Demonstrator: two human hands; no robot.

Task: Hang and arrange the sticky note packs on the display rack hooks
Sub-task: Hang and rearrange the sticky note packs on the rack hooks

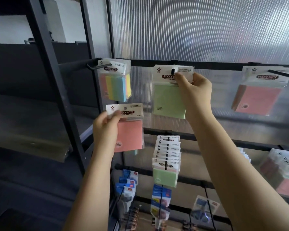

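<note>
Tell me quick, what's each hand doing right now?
Left hand: closed, gripping the pink sticky note pack by its header.
Right hand: closed, pinching the green sticky note pack at the hook.

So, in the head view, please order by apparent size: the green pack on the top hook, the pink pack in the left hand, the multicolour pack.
1. Green pack
2. Pink pack, nearly equal; nearer camera, so unsure
3. Multicolour pack

We cannot read the small print on the green pack (169, 100); the right hand (193, 90) covers its right side and part of the red label. Left hand (105, 129) hides the pink pack's (129, 135) left edge. Far-right packs (287, 179) are cut by the frame edge. Bottom blue packets (202, 209) are blurred.
</note>
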